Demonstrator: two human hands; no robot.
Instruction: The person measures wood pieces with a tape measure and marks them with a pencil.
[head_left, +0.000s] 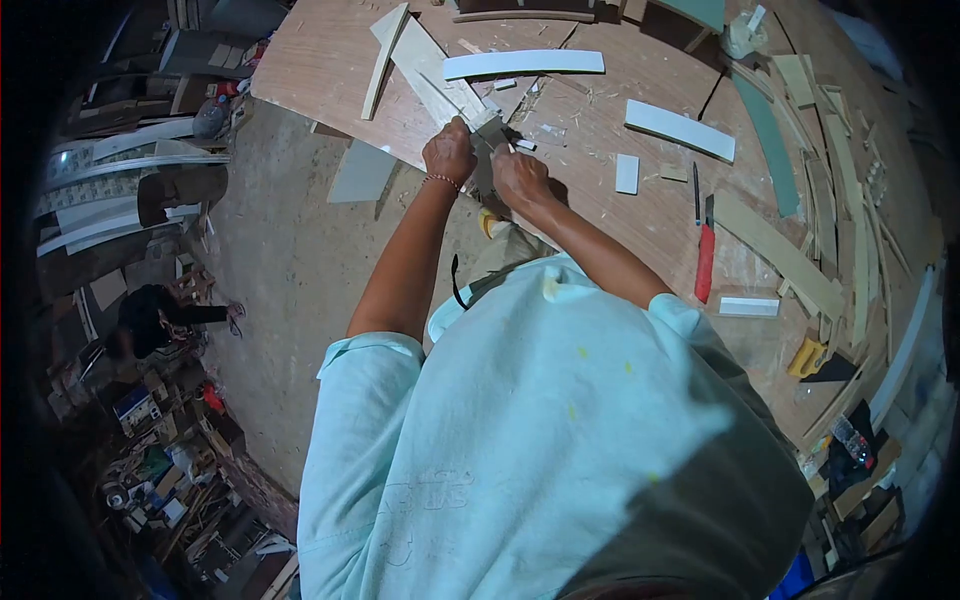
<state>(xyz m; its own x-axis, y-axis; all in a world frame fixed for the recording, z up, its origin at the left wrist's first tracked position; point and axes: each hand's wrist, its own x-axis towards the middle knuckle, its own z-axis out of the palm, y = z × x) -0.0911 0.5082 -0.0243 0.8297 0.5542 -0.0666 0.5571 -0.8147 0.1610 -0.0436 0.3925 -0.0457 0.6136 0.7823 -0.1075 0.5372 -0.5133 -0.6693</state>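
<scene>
At the near edge of the worktable, my left hand (450,155) is closed, knuckles up, beside the end of a pale wooden board (425,75). My right hand (521,178) is closed too, its fingertips pinched right at a flat grey blade (484,170) that lies between both hands. Below the blade, by my trousers, a yellow handle (487,222) shows at the table edge. What my fingers hold is hidden under them. A curved white-faced piece (524,64) and small white offcuts (505,84) lie just beyond my hands.
On the table (590,215) lie another white piece (680,130), a red-handled tool (706,255), a yellow-handled saw (808,357) and wood strips (780,255). Shavings are scattered about. At left, a person (155,320) crouches on the floor (290,270) near piled scrap.
</scene>
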